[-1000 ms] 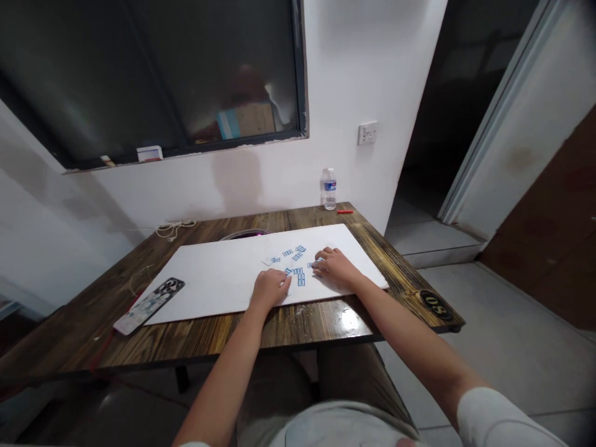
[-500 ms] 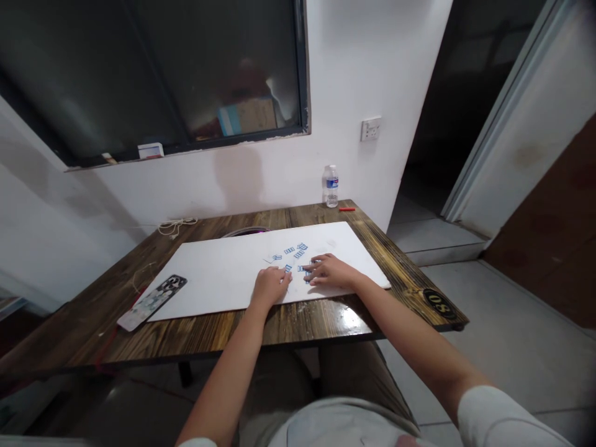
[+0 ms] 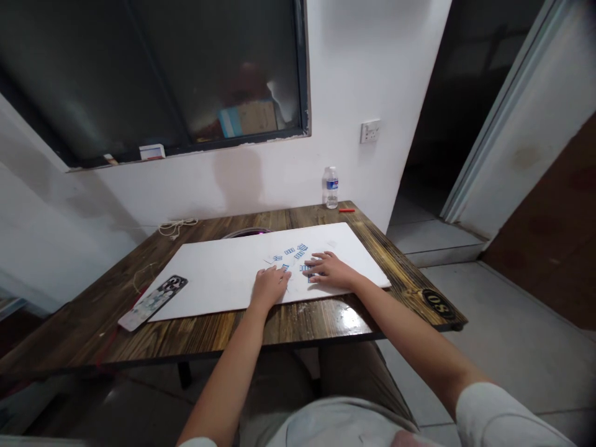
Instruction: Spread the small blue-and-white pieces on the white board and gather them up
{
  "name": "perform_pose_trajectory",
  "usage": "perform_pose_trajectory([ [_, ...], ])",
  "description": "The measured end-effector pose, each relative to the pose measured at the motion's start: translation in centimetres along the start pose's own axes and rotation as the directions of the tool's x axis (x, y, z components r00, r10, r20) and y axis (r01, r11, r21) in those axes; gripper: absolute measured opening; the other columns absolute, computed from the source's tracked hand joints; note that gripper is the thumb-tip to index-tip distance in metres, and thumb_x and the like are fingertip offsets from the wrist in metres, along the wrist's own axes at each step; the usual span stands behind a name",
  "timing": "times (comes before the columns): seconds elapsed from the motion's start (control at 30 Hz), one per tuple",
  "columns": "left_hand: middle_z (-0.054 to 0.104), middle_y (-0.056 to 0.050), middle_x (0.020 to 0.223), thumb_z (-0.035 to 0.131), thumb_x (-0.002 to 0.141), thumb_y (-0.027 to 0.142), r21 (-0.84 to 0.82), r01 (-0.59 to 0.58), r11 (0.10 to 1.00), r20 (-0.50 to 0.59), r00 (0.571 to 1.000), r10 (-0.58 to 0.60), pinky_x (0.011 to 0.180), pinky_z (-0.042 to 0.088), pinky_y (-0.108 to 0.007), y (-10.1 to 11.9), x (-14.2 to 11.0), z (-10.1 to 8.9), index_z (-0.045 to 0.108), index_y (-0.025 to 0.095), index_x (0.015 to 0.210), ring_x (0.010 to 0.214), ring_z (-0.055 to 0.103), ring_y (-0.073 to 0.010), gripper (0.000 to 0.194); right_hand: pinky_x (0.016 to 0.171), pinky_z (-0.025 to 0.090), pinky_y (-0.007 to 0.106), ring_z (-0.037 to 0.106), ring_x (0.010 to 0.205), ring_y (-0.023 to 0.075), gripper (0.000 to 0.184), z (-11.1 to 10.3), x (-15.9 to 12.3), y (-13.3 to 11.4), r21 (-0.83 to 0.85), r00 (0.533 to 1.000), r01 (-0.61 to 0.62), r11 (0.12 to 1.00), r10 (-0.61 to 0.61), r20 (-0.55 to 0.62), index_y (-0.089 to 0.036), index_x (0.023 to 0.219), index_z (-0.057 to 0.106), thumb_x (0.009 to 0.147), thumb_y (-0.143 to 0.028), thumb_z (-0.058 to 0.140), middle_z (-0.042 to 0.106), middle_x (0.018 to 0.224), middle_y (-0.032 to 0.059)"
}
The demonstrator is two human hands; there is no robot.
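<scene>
Fingers open and flat, the left hand [image 3: 270,287] and right hand [image 3: 331,272] seem to touch small blue-printed cards [image 3: 295,251] on a white board [image 3: 209,285]; a water bottle [image 3: 331,188] stands at twelve o'clock on the wooden table [image 3: 302,329].

We see a white rectangular board [image 3: 218,279] dotted with small white tiles [image 3: 295,251] patterned in blue bars. Under it, a dark brown wooden tabletop [image 3: 209,332] shows streaky golden grain. A slim phone case [image 3: 153,303] is mottled black and white, a clear plastic bottle [image 3: 331,187] has a blue-and-white label, and a small stick [image 3: 346,210] is red.
</scene>
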State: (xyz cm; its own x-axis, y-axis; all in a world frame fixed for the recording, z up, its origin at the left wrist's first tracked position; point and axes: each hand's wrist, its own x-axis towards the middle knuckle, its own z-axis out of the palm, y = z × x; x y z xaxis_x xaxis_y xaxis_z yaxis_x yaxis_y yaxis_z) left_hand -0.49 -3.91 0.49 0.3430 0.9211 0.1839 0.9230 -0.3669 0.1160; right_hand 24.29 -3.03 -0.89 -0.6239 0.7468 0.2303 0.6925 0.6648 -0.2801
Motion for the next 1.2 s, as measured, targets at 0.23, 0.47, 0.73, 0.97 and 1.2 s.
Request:
perform_pose_trajectory([
  [0.23, 0.068, -0.003, 0.127, 0.038, 0.099, 0.037, -0.053, 0.049, 0.997, -0.028, 0.998, -0.051, 0.107, 0.038, -0.036, 0.2, 0.1, -0.2, 0.072, 0.026, 0.110, 0.130, 0.052, -0.0212, 0.037, 0.113, 0.029, 0.051, 0.034, 0.143, 0.0295, 0.043, 0.1, 0.2, 0.3, 0.014, 0.996, -0.066, 0.998, 0.066, -0.062, -0.036, 0.135, 0.058, 0.096, -0.052, 0.047, 0.049, 0.148, 0.0010],
  [0.47, 0.050, -0.001, 0.148, 0.036, 0.099, 0.037, -0.078, -0.063, 0.995, 0.068, 0.995, 0.068, 0.114, 0.030, -0.046, 1.0, 1.3, -0.4, 0.058, 0.027, 0.134, 0.142, 0.036, -0.0244, 0.043, 0.114, 0.032, 0.049, 0.030, 0.145, 0.0316, 0.052, -0.3, 2.0, 1.8, -0.055, 0.976, -0.214, 0.975, 0.213, -0.037, -0.025, 0.146, 0.046, 0.095, -0.037, 0.052, 0.043, 0.152, 0.0041],
  [0.73, 0.043, -0.004, 0.153, 0.031, 0.100, 0.037, -0.049, -0.126, 0.991, 0.155, 0.979, 0.132, 0.112, 0.030, -0.052, 2.1, 4.7, 0.0, 0.049, 0.028, 0.141, 0.143, 0.034, -0.0275, 0.045, 0.112, 0.035, 0.047, 0.030, 0.145, 0.0297, 0.053, -1.1, 6.4, 3.3, -0.099, 0.937, -0.338, 0.936, 0.344, 0.056, -0.030, 0.147, 0.045, 0.094, -0.024, 0.045, 0.041, 0.154, -0.0006],
  [0.97, 0.046, -0.004, 0.151, 0.036, 0.098, 0.047, 0.088, -0.104, 0.991, 0.095, 0.991, 0.096, 0.111, 0.028, -0.054, 1.8, 4.8, 1.4, 0.050, 0.032, 0.140, 0.139, 0.039, -0.0302, 0.046, 0.110, 0.028, 0.063, 0.033, 0.143, 0.0313, 0.048, 1.2, 6.8, 2.7, -0.117, 0.929, -0.363, 0.924, 0.368, 0.023, -0.035, 0.145, 0.044, 0.098, -0.035, 0.035, 0.039, 0.155, -0.0011],
  [1.2, 0.042, -0.002, 0.154, 0.034, 0.093, 0.065, 0.087, -0.046, 0.995, 0.088, 0.995, 0.039, 0.110, 0.024, -0.061, 1.5, 4.3, 1.8, 0.051, 0.037, 0.139, 0.140, 0.034, -0.0386, 0.057, 0.113, 0.016, 0.067, 0.029, 0.144, 0.0337, 0.046, 1.7, 5.8, 2.5, -0.174, 0.897, -0.442, 0.880, 0.435, -0.077, -0.030, 0.140, 0.051, 0.099, -0.043, 0.035, 0.045, 0.152, 0.0048],
])
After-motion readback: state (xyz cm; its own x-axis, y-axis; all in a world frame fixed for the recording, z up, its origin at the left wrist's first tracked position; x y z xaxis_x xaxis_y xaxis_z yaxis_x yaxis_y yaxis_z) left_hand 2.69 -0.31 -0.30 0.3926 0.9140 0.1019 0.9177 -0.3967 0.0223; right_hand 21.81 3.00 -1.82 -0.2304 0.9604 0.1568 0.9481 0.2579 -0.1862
